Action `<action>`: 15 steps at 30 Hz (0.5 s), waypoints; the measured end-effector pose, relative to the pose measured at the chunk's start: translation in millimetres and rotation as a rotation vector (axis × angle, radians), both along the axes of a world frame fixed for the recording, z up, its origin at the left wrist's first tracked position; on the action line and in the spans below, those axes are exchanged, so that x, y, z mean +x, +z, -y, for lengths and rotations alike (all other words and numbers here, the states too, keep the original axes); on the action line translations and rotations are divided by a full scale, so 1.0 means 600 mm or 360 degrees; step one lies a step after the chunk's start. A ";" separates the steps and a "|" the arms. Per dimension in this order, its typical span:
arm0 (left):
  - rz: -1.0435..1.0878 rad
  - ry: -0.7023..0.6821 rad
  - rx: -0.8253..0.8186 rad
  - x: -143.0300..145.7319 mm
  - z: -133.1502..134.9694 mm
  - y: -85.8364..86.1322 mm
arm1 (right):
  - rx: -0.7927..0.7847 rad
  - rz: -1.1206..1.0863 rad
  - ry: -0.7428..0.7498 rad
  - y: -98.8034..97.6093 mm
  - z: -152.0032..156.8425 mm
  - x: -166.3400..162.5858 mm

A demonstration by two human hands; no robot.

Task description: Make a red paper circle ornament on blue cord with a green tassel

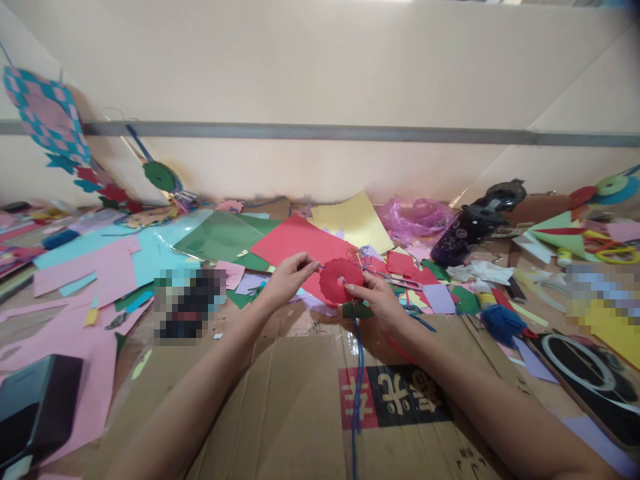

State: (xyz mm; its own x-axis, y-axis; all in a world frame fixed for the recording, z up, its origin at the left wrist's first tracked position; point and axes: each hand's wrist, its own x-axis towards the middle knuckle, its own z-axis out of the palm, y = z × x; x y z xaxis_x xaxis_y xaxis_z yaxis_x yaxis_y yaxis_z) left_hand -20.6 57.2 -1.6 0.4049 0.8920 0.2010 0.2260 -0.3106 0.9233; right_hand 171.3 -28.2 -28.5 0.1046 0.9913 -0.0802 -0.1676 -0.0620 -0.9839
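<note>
Both hands hold a red paper disc (340,280) with a small hole in its middle, just above the work surface. My left hand (290,277) pinches the disc's left edge with thumb and forefinger. My right hand (383,300) grips its lower right edge, fingers closed. A blue string (357,373) hangs down from under the disc and my right hand, across a flattened cardboard box (300,400) with a red and black label. A small green paper piece (356,311) lies just below the disc.
Coloured paper sheets cover the table: pink (95,267), light blue, green (220,237), red (295,243), yellow (355,220). Small scissors (400,281) lie right of my hands. A black glue gun (475,223), blue yarn tassel (503,323), tape roll (575,357) stand right; a black box (35,407) left.
</note>
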 end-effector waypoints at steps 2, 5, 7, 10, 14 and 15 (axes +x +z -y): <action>0.0016 0.0014 -0.0004 0.001 0.000 0.001 | -0.0018 -0.0026 0.0007 -0.003 0.000 0.000; 0.0040 0.0029 -0.0014 0.001 0.001 0.003 | -0.0034 -0.0023 -0.0005 -0.003 0.001 0.000; 0.0054 0.0053 -0.0026 0.002 0.000 0.003 | -0.0031 -0.0013 -0.0003 -0.001 0.001 0.000; 0.0103 0.0103 -0.0049 0.003 -0.002 0.000 | -0.0017 0.0002 0.0018 -0.001 0.001 0.000; 0.0176 0.0195 -0.0075 0.002 -0.006 -0.004 | -0.0037 -0.0018 0.0016 -0.003 0.000 -0.001; 0.0206 0.0239 -0.0066 0.000 -0.007 -0.004 | -0.0043 -0.0038 0.0015 -0.004 0.000 -0.001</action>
State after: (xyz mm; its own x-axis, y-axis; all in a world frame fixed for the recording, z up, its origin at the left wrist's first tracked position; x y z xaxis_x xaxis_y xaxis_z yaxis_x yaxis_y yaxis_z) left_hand -20.4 61.4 -4.2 0.2399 0.9491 0.2043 0.1458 -0.2433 0.9589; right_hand 170.7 -28.5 -31.0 0.0931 0.9896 -0.1096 -0.1901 -0.0904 -0.9776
